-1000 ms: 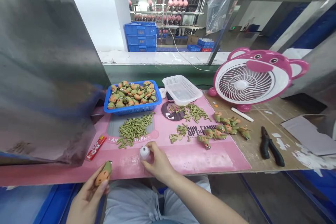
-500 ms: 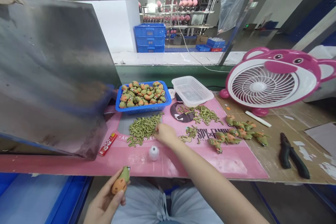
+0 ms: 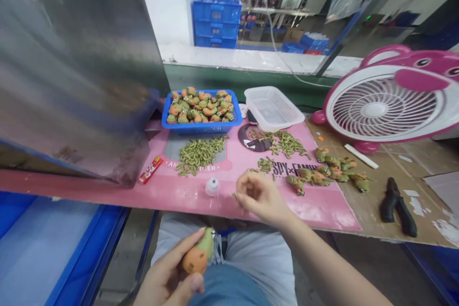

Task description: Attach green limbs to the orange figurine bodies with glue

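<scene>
An orange and green figure (image 3: 199, 254) is held between the thumb and fingers of my left hand (image 3: 172, 275), over my lap. My right hand (image 3: 260, 196) hovers over the mat's front part with thumb and forefinger pinched on a small green piece (image 3: 234, 195). Just left of it stands a small white round bottle (image 3: 212, 186). Beyond the bottle lies a pile of small curved green pieces (image 3: 201, 154); a second pile (image 3: 287, 143) is farther right. Several finished-looking figures (image 3: 328, 170) with green parts lie at the mat's right edge.
A blue basket (image 3: 202, 127) full of figures and a white basket (image 3: 274, 107) stand at the back. To the right are a pink fan (image 3: 383, 100), a white stick (image 3: 361, 156) and black pliers (image 3: 398, 208). A metal panel (image 3: 71, 71) rises at left, near a red packet (image 3: 150, 170).
My right hand has left the green pile and come right and nearer, holding a small piece. The left hand has moved right with the figure. The view has tilted down.
</scene>
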A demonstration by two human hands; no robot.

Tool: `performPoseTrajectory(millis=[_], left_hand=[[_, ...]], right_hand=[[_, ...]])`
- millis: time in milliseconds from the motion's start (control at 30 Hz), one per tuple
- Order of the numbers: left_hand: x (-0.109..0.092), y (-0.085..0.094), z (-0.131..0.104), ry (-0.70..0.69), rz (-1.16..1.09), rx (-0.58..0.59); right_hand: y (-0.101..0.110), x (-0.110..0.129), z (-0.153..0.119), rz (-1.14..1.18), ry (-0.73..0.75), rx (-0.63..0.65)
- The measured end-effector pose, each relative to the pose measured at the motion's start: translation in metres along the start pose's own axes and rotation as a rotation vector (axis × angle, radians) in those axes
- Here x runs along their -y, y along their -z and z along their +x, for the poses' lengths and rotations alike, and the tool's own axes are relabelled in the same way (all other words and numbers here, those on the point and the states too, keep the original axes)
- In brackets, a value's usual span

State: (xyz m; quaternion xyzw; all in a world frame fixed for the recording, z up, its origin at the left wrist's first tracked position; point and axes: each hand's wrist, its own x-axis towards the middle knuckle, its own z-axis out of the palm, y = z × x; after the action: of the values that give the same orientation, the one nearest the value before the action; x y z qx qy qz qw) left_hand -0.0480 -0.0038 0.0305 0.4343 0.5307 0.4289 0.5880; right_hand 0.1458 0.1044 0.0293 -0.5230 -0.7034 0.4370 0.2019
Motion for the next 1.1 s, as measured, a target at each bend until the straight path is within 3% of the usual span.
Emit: performPoseTrajectory(millis=[33,100,200,300,433,733,1100], left_hand=[[-0.001,-0.002,0.001,-0.03,0.07,0.061],[-0.004,-0.005,0.005,-0.141,0.232,0.13],[-0.01,-0.011,0.01,-0.338,0.445,0.224],[-0.017,-0.015,0.011,-0.459,0.567,0.315],[-0.018,-0.019,0.01,-0.532,0.65,0.363],[-0.022,-0.023,0.011,-0.519,0.723,0.491],[-0.024,-0.024,0.01,-0.518,0.71,0.465]], right_hand=[[-0.005,0.003,-0.022,0.083,0.052,0.017],[-0.014,0.01,-0.058,0.39,0.354,-0.052],[-0.025,0.017,-0.087,0.38,0.538,-0.199],[-0.031,0.017,-0.094,0.32,0.529,-0.31],[-0.032,0.015,-0.094,0.316,0.492,-0.343],[-0.028,0.015,-0.099,0.168,0.492,-0.31],[-0.03,0.01,-0.1,0.168,0.507,-0.293]])
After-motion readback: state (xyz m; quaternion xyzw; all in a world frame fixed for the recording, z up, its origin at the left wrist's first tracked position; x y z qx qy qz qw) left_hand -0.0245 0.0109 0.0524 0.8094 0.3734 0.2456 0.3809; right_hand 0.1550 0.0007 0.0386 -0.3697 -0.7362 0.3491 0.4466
